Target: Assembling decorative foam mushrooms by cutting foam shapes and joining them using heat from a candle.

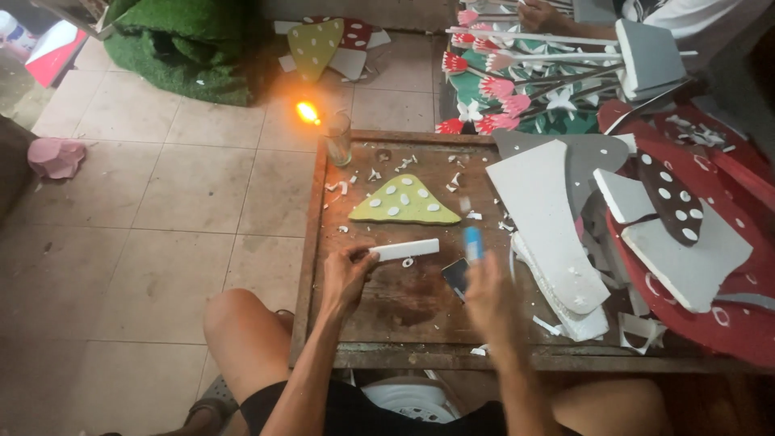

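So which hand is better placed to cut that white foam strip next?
Probably the right hand: it holds the blue cutter beside the white strip, while the left hand pins the strip's end.

Landmark: I take the mushroom cap (404, 202) on the table (387, 311).
Behind-left: candle glass (337, 137).
Right: foam boards (545, 222).
Before: foam strip (406, 249).

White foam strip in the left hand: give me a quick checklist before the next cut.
1. Left hand grips the white foam strip: ok.
2. Strip lies flat on the wooden table: ok.
3. Right hand steady on the blue-handled tool: cannot tell, blurred.
4. Lit candle apart from the strip: ok.
5. Green spotted cutout out of the way: ok.
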